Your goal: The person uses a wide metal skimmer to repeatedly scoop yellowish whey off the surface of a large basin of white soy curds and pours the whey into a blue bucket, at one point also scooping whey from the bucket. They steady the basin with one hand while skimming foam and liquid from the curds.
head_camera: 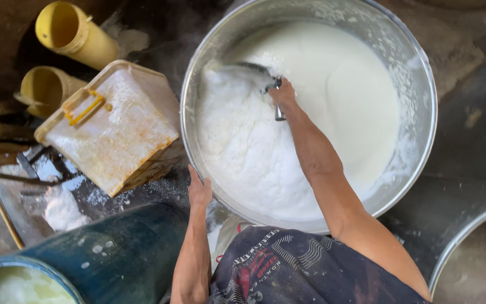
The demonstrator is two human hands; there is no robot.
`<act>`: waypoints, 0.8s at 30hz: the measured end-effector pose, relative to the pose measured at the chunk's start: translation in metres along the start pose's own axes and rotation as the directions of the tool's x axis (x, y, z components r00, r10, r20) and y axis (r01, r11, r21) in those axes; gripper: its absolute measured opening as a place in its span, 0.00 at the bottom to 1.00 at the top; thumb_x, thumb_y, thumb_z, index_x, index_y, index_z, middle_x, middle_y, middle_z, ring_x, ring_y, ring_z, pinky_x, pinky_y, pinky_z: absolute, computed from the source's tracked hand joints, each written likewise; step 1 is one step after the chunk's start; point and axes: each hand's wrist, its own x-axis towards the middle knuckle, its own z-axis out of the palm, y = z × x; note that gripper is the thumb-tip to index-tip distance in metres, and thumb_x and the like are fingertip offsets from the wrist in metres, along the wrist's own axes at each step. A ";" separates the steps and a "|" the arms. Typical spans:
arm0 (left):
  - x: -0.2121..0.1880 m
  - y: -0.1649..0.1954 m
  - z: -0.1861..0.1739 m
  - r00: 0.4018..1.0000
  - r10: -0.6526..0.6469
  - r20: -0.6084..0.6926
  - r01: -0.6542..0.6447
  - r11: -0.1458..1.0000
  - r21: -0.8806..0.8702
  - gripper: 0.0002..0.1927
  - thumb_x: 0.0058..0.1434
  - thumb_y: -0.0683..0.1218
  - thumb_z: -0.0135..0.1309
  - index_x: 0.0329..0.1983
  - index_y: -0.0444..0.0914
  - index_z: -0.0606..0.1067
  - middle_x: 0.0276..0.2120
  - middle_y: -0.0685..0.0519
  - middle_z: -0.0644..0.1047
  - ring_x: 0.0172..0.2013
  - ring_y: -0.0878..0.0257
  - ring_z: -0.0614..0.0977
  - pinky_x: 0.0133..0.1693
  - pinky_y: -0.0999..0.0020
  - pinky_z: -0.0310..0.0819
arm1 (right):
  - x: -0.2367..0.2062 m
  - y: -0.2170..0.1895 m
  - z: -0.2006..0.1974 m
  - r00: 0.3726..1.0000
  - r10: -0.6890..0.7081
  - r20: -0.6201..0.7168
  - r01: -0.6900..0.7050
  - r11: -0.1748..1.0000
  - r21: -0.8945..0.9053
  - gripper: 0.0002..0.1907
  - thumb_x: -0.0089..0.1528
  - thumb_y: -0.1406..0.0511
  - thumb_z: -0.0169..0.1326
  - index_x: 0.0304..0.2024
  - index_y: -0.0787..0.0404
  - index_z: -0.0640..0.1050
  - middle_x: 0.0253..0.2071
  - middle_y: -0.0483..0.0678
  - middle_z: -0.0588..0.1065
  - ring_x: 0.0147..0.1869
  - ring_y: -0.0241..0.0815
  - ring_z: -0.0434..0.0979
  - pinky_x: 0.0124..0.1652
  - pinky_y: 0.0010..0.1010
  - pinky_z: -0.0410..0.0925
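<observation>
Steel, wide round basin (423, 112) holds white batter (333, 112). I see right hand (283, 93) clenched on metal ladle handle (279, 111), scoop (237, 73) sunk in batter just beyond grip. Left hand (199, 190) flat on near rim, not clasping. Risk, imo: hard stroke slops batter over rim; basin could shift w/ only palm bracing.
</observation>
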 end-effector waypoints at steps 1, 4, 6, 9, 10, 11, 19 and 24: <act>0.001 0.001 0.000 1.000 0.007 -0.005 -0.007 1.000 -0.004 0.48 0.63 0.50 0.52 0.81 0.48 0.40 0.53 0.34 0.78 0.54 0.37 0.79 0.58 0.50 0.71 | 0.000 -0.001 0.003 0.999 0.008 0.031 -0.007 0.999 -0.034 0.24 0.53 0.62 0.61 0.52 0.62 0.75 0.37 0.56 0.80 0.34 0.47 0.83 0.35 0.39 0.75; 0.005 -0.003 0.001 1.000 0.014 -0.017 -0.014 1.000 -0.018 0.49 0.62 0.51 0.53 0.80 0.49 0.40 0.54 0.34 0.77 0.55 0.36 0.78 0.58 0.48 0.69 | -0.011 0.006 0.012 0.994 -0.016 0.105 0.034 0.984 -0.176 0.28 0.52 0.61 0.60 0.56 0.59 0.75 0.41 0.57 0.80 0.39 0.51 0.83 0.42 0.41 0.76; 0.009 -0.006 0.000 1.000 0.014 -0.009 -0.015 1.000 -0.017 0.49 0.62 0.52 0.54 0.80 0.49 0.40 0.54 0.34 0.77 0.55 0.36 0.78 0.58 0.47 0.69 | -0.021 0.012 0.018 0.992 -0.004 0.126 0.037 0.966 -0.258 0.30 0.52 0.61 0.60 0.58 0.57 0.75 0.41 0.57 0.80 0.38 0.51 0.83 0.44 0.42 0.75; 0.008 -0.015 -0.001 1.000 -0.004 0.025 0.004 1.000 0.006 0.49 0.62 0.54 0.55 0.79 0.48 0.42 0.53 0.35 0.77 0.54 0.36 0.78 0.57 0.47 0.70 | -0.045 0.028 0.025 0.983 -0.003 0.182 0.072 0.926 -0.370 0.27 0.53 0.61 0.61 0.56 0.60 0.78 0.33 0.56 0.82 0.37 0.50 0.84 0.47 0.40 0.74; 0.007 -0.019 -0.002 0.999 -0.010 0.038 0.009 1.000 0.020 0.47 0.62 0.54 0.56 0.79 0.47 0.44 0.53 0.35 0.77 0.54 0.37 0.78 0.56 0.47 0.70 | -0.052 0.032 0.027 0.983 -0.062 0.172 0.131 0.897 -0.422 0.27 0.52 0.60 0.63 0.53 0.62 0.79 0.33 0.55 0.82 0.37 0.49 0.83 0.47 0.40 0.73; 0.006 -0.024 -0.005 0.998 -0.015 0.054 0.014 0.999 0.034 0.46 0.63 0.55 0.56 0.78 0.47 0.46 0.53 0.35 0.77 0.53 0.38 0.78 0.55 0.46 0.71 | -0.062 0.040 0.027 0.985 0.031 0.172 0.034 0.932 -0.362 0.28 0.53 0.61 0.60 0.56 0.61 0.77 0.32 0.56 0.81 0.35 0.50 0.84 0.42 0.42 0.75; -0.007 -0.094 -0.081 0.860 0.128 -0.495 -0.331 0.878 -0.347 0.32 0.61 0.49 0.58 0.67 0.34 0.68 0.41 0.40 0.80 0.42 0.47 0.83 0.47 0.56 0.77 | -0.137 0.083 0.010 0.968 0.046 0.245 0.086 0.861 -0.502 0.27 0.55 0.57 0.59 0.54 0.65 0.80 0.43 0.62 0.82 0.51 0.60 0.82 0.53 0.46 0.72; -0.002 -0.199 -0.187 0.524 0.148 -0.839 -0.465 0.874 -0.136 0.20 0.65 0.45 0.57 0.60 0.33 0.75 0.37 0.43 0.80 0.41 0.48 0.82 0.49 0.55 0.77 | -0.163 0.119 -0.017 0.969 0.026 0.245 0.110 0.844 -0.524 0.28 0.51 0.60 0.59 0.53 0.66 0.80 0.39 0.60 0.81 0.43 0.54 0.81 0.42 0.45 0.71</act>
